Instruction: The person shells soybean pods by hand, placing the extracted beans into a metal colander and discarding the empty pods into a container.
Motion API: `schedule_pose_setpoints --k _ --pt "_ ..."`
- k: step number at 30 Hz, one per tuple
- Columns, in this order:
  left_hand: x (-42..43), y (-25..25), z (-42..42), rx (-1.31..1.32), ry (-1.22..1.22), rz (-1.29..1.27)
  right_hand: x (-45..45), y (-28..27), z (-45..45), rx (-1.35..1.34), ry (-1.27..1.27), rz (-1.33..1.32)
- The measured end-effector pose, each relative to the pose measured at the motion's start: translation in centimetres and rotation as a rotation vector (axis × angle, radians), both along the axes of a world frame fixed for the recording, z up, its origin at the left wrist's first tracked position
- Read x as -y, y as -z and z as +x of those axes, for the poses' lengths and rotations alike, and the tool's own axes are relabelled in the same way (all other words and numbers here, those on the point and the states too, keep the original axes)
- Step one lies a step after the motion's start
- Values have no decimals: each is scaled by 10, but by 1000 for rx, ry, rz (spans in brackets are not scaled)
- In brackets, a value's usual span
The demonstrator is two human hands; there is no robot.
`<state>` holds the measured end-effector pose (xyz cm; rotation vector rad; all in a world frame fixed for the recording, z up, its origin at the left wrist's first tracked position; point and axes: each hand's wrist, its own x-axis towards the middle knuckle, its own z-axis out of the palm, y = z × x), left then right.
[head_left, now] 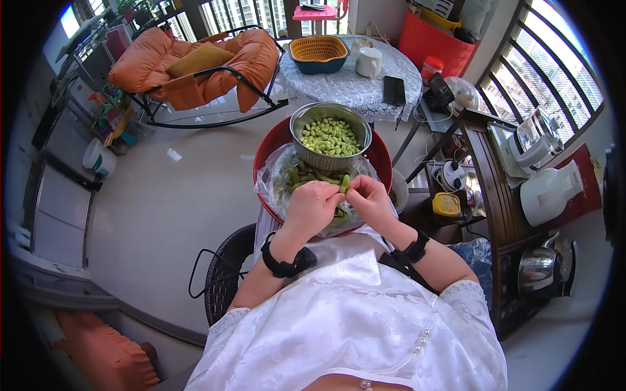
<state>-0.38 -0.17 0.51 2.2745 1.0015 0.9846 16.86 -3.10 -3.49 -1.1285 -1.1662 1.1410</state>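
The small green bean pod (345, 183), likely light and slippery, best pinched at its ends, sits between the pinching fingertips of left hand (314, 203) and right hand (372, 201), near the perforated metal colander (329, 159).

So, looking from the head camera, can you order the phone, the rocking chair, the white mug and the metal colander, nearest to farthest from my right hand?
From your right hand:
1. metal colander, just ahead
2. phone, near edge of the table
3. white mug, behind the phone
4. rocking chair, far left
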Motion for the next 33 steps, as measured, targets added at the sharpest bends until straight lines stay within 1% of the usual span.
schedule_pose_setpoints --k 4,6,7,9,10,11,12,13,14,15,16,17,19,21,22,23,24,25,26,27,28,30,31,33 --pt "-1 6 0 24 -25 -36 -2 4 1 24 -2 -16" --pt "-2 9 0 26 -32 -140 -3 7 1 25 -7 -16" --pt "-2 7 -1 26 -32 -140 -4 8 2 26 -13 -17" --pt "-2 2 -2 116 -9 -403 -5 6 3 32 -28 -15" --pt "-3 3 -2 116 -9 -403 -5 6 4 37 -43 -14" --pt "-5 5 -3 172 25 -502 -6 3 6 37 -43 -14" --pt "-6 7 -3 228 59 -601 -6 0 8 -29 -83 -73" --pt "-8 11 -3 228 59 -601 -6 -1 9 -95 -123 -132" --pt "-11 16 -3 317 102 -707 -6 -1 11 -95 -123 -132" --pt "-13 20 -3 408 146 -812 -6 -1 13 -161 -157 -166" --pt "-15 23 -4 409 145 -811 -7 -1 13 -226 -191 -199" --pt "-17 25 -4 402 143 -804 -8 -3 13 -225 -193 -199" --pt "-17 23 -5 393 140 -799 -6 -11 10 -143 -166 -222" --pt "-11 12 -4 248 -10 -601 -4 -26 5 -95 -116 -228" --pt "-9 11 -3 248 -10 -602 -4 -31 3 -47 -67 -233" --pt "-7 10 -3 179 -22 -511 -5 -28 4 -48 -67 -234" --pt "-6 10 -3 110 -34 -421 -8 -23 7 -54 -51 -155" --pt "-6 9 -3 110 -35 -421 -10 -19 9 -60 -35 -75" --pt "-6 9 -3 46 -32 -326 -12 -17 14 -60 -35 -75" --pt "-6 9 -3 -18 -29 -232 -13 -14 20 -45 -106 -110" --pt "-6 9 -3 -19 -29 -233 -14 -14 23 -31 -177 -146" --pt "-6 11 -2 72 -45 -308 -14 -15 24 -37 -197 -133" --pt "-5 10 -2 71 -44 -308 -13 -17 25 -41 -217 -119" --pt "-5 8 -1 116 -31 -467 -13 -17 25 -54 -223 -117"
